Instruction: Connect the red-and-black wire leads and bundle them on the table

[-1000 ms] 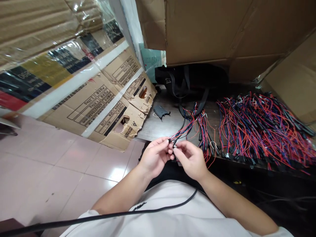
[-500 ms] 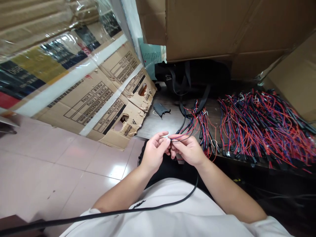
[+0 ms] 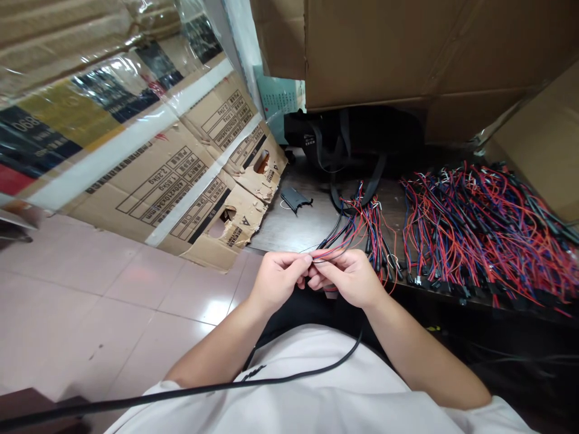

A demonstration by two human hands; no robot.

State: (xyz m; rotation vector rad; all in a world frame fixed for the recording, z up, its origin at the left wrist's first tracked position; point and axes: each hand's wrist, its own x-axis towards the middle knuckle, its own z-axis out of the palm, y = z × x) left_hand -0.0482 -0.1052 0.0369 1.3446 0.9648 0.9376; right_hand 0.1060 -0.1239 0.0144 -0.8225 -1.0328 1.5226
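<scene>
My left hand and right hand pinch the wires near the surface's edge. If my fingers pull sideways, strands could snag the smaller bundle behind and slip loose.

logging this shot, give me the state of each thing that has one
left hand: fingers closed on wires
right hand: fingers closed on wires
wires: loose, held at one end
large wire pile: tangled, spread out
printed carton: torn edge
dark plastic part: lying untouched
</scene>
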